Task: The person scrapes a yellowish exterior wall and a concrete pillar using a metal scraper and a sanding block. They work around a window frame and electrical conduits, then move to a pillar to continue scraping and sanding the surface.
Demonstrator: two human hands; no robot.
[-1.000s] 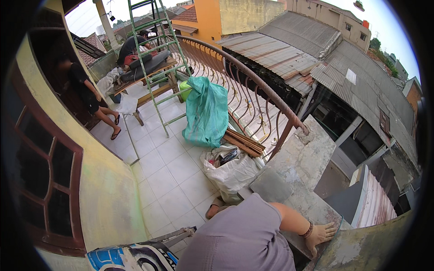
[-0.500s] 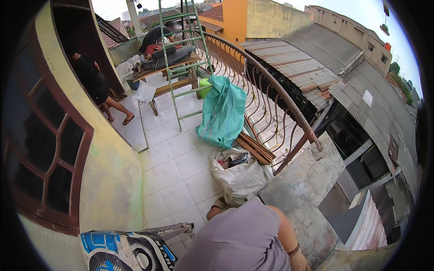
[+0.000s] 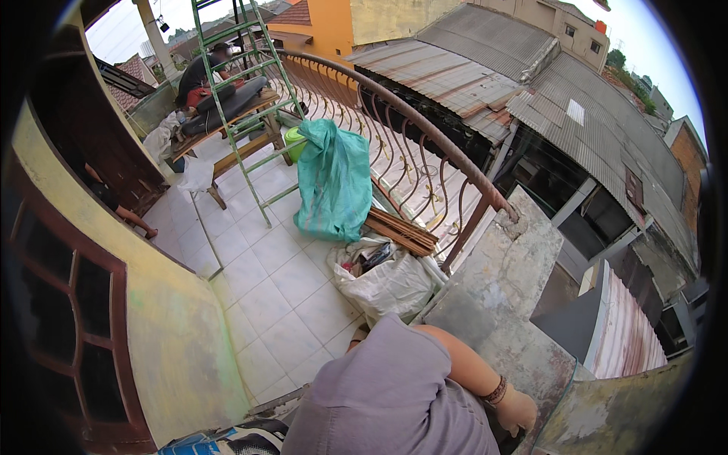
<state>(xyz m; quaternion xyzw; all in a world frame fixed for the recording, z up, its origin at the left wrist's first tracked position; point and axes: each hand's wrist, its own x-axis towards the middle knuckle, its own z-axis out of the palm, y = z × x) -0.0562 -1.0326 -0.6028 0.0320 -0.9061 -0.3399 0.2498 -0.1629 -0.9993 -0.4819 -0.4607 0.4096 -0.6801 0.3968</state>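
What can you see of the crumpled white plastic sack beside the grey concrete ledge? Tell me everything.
The crumpled white sack looks like woven plastic and stands slumped on the white tiled floor, mouth open upward. Mixed contents show at the top: a dark object and something reddish, too small to identify. Thin brown wood-like strips and a teal-green plastic sack are just behind it, the grey concrete ledge to its right; whether they touch it is unclear. A mauve-grey garment partly hides its base.

Green ladder point(image 3: 246, 130) near teal sack point(image 3: 334, 182)
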